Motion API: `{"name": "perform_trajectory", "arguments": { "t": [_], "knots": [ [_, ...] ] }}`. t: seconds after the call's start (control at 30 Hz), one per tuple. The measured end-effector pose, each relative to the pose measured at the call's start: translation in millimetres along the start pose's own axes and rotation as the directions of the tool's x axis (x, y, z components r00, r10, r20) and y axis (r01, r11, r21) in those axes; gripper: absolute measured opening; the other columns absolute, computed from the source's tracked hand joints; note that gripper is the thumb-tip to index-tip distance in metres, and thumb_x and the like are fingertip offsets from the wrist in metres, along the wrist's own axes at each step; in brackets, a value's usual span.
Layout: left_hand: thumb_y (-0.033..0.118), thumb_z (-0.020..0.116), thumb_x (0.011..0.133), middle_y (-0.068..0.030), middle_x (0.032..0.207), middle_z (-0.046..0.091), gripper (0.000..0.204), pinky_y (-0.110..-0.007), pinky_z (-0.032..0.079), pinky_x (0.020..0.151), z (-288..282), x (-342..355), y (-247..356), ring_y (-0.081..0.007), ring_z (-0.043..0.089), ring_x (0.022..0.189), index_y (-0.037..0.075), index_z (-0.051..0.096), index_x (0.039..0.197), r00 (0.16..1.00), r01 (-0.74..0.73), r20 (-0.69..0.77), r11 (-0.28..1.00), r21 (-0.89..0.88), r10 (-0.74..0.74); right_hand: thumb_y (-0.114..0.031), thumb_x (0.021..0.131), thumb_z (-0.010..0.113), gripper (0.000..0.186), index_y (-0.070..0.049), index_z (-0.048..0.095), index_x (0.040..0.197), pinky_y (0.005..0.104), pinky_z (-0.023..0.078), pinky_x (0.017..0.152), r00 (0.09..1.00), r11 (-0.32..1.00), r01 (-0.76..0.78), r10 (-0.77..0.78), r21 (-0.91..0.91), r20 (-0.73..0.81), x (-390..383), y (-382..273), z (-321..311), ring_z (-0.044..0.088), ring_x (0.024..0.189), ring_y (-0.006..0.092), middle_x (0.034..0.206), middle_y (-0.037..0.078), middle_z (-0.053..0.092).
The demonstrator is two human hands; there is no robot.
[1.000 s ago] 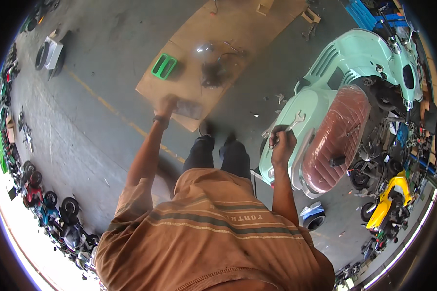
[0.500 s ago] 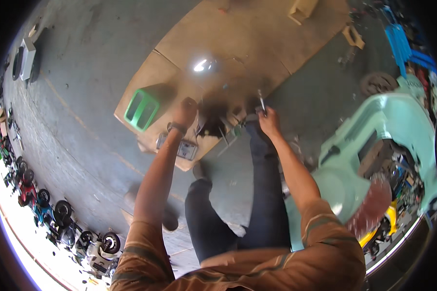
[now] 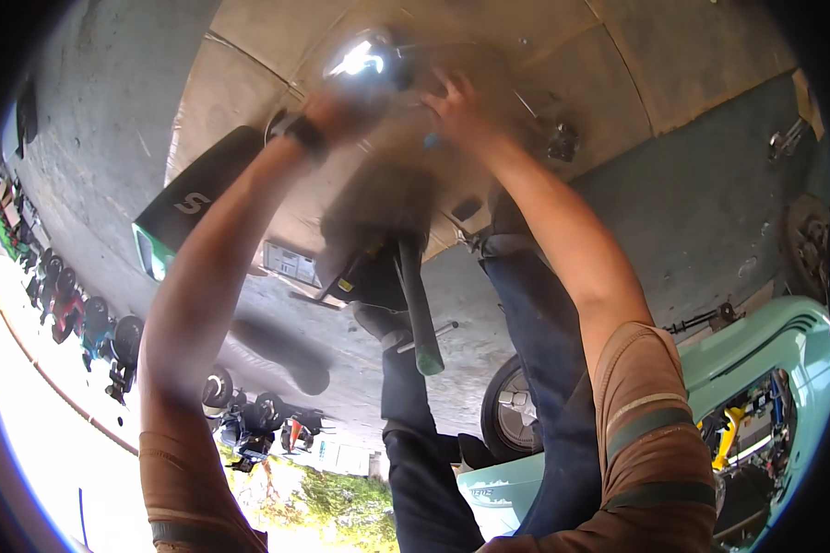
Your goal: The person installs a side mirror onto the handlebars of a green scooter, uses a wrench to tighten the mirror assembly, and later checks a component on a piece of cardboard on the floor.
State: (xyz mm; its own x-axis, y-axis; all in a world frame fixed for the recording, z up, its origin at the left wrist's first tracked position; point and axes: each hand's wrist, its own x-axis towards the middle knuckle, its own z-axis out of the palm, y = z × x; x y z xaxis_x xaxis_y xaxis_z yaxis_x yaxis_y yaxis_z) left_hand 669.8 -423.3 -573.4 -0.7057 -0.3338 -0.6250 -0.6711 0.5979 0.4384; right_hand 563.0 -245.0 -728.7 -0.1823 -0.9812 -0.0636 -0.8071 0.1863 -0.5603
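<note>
My left hand (image 3: 339, 112), with a dark band at the wrist, reaches to a shiny rounded object (image 3: 364, 64); motion blur hides its fingers. Just right of it, my right hand (image 3: 455, 109) hangs over the brown cardboard (image 3: 586, 74), fingers spread, with no tool visible in it. A small dark part (image 3: 563, 142) lies right of that hand. Below both hands are a blurred dark bag or case (image 3: 364, 281) and a long bar (image 3: 417, 313).
A green-and-dark stool (image 3: 184, 207) stands left of my arms. The mint scooter body (image 3: 747, 341) is at lower right, beside a wheel (image 3: 512, 405). Loose metal parts (image 3: 784, 143) lie at the right. A row of motorbikes (image 3: 97, 327) lines the left side.
I have bent down over the cardboard, and both hands have moved forward to the shiny object. The wrench seen earlier in my right hand is no longer visible there; that hand's fingers are now apart.
</note>
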Motion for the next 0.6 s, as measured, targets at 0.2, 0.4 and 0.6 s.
{"name": "perform_trajectory", "arguments": {
  "t": [0.2,0.4,0.6],
  "knots": [
    [0.036,0.062,0.082,-0.0157,0.106,0.059,0.044,-0.039,0.044,0.081,-7,1,-17,-0.0299,0.056,0.101,0.021,0.054,0.123,0.986,0.068,-0.164,0.982,0.175,-0.039,-0.030,0.083,0.061,0.036,-0.024,0.060,0.118,0.0455,0.055,0.075,0.986,0.997,-0.068,0.072,-0.035,0.151,20,-32,-4,0.054,0.109,0.0345,0.137,0.013,0.042],
    [0.033,0.057,0.085,-0.0120,0.108,0.053,0.033,-0.046,0.038,0.084,27,88,11,-0.0292,0.050,0.107,0.024,0.058,0.117,0.989,-0.068,-0.078,0.845,0.530,0.129,-0.030,0.086,0.059,0.038,-0.015,0.055,0.121,0.0461,0.054,0.067,0.996,0.995,-0.072,0.075,-0.071,0.038,21,-9,42,0.065,0.082,0.0343,0.101,0.014,0.059],
    [0.029,0.057,0.086,-0.0106,0.114,0.052,0.028,-0.048,0.037,0.082,64,84,-42,-0.0264,0.048,0.110,0.013,0.060,0.109,0.958,-0.158,-0.072,0.717,0.679,0.279,-0.030,0.082,0.066,0.034,-0.009,0.060,0.107,0.0462,0.052,0.071,0.859,0.836,-0.510,0.483,0.201,0.171,-64,-30,-108,0.064,0.082,0.0364,0.092,0.016,0.063]
  ]
}}
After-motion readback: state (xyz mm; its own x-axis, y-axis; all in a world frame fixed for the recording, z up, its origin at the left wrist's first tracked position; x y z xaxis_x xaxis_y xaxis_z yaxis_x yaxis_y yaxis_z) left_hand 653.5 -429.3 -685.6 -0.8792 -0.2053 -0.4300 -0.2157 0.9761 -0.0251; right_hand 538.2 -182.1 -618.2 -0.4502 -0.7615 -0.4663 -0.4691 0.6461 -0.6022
